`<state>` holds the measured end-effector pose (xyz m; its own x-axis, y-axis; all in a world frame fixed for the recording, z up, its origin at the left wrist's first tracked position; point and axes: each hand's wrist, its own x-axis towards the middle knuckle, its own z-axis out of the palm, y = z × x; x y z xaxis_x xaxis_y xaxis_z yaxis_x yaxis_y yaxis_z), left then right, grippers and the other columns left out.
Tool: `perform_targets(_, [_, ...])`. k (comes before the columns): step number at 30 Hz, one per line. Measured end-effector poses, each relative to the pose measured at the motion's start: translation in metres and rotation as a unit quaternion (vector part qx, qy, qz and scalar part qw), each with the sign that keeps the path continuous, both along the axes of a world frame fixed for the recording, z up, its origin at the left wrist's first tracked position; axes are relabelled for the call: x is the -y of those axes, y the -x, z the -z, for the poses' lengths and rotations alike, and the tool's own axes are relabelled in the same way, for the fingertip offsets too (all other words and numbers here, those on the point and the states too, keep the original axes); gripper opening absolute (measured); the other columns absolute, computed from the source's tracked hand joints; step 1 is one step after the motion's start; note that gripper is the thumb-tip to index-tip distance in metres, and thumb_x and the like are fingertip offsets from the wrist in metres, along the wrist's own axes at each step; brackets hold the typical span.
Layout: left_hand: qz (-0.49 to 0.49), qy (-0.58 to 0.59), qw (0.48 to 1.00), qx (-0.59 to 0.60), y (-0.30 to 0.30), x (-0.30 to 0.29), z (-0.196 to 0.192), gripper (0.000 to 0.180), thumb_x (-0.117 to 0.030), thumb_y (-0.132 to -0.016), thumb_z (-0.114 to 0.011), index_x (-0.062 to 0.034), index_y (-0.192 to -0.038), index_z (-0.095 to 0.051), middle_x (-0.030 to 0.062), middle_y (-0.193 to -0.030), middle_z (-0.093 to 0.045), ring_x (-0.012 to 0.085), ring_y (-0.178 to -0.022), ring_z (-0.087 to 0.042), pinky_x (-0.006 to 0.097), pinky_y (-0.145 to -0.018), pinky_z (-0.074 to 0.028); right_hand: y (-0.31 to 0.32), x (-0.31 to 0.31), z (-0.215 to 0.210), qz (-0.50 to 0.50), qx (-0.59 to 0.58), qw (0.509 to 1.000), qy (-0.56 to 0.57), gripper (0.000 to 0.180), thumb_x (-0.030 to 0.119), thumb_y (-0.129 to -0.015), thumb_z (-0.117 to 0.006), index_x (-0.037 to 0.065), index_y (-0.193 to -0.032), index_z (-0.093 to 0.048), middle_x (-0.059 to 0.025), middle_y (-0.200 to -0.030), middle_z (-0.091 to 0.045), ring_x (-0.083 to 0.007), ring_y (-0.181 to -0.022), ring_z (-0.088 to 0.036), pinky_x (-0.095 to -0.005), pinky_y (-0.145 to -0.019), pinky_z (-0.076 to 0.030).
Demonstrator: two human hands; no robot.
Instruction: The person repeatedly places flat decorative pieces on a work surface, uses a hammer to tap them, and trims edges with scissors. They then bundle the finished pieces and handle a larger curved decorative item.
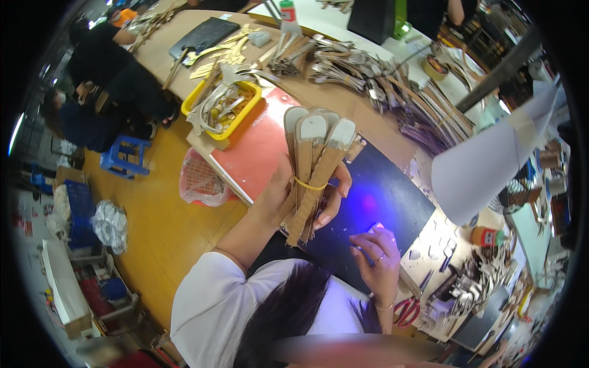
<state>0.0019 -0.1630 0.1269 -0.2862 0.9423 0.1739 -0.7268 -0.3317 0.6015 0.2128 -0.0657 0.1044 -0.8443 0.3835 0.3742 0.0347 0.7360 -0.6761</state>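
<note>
My left hand (334, 199) is closed around a bundle of tan leather-like strips (310, 165), raised above the bench. Rounded pale grey-white tips fan out at the bundle's top, and a yellow rubber band (310, 184) circles its middle. My right hand (377, 257) hovers to the right of the bundle, apart from it, its fingers loosely bent with no clear object between them. Rings show on its fingers. Beneath both hands lies a dark mat (392, 178), lit by a blue-violet glow.
Left of the mat are a red sheet (239, 158) and a yellow basket (240, 122) of scraps. Piles of strips (343, 64) line the far bench. Red-handled scissors (407, 311) and a red-green bottle (486, 237) sit at right. A white paper cone (472, 175) overhangs there; other people (110, 67) work at left.
</note>
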Motion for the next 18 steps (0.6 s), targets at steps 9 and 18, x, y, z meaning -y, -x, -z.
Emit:
perform_targets(9, [0.044,0.077,0.995,0.054,-0.024,-0.004,-0.007,0.084,-0.08,-0.086,-0.033,-0.0011,-0.107,-0.055,0.0173,-0.105,-0.05,0.0232,-0.067,-0.062,0.031,-0.054,-0.052,0.007,-0.002,-0.018,0.001,-0.087,0.996,0.01,0.021,0.007,-0.076,-0.077,0.009,-0.095,-0.069,-0.0035,-0.085,-0.067,-0.0196,-0.078,-0.065,-0.0421,-0.088,-0.05])
perform_targets(18, [0.086,0.042,0.989,0.115,-0.023,-0.012,0.005,0.087,-0.075,-0.089,-0.035,-0.0015,-0.132,-0.047,0.0172,-0.12,-0.054,0.0287,-0.097,-0.059,0.04,-0.075,-0.052,0.005,-0.002,-0.018,0.015,-0.085,0.996,0.03,0.015,0.008,-0.078,-0.076,0.008,-0.092,-0.07,-0.0041,-0.083,-0.066,-0.0207,-0.078,-0.065,-0.0431,-0.088,-0.05])
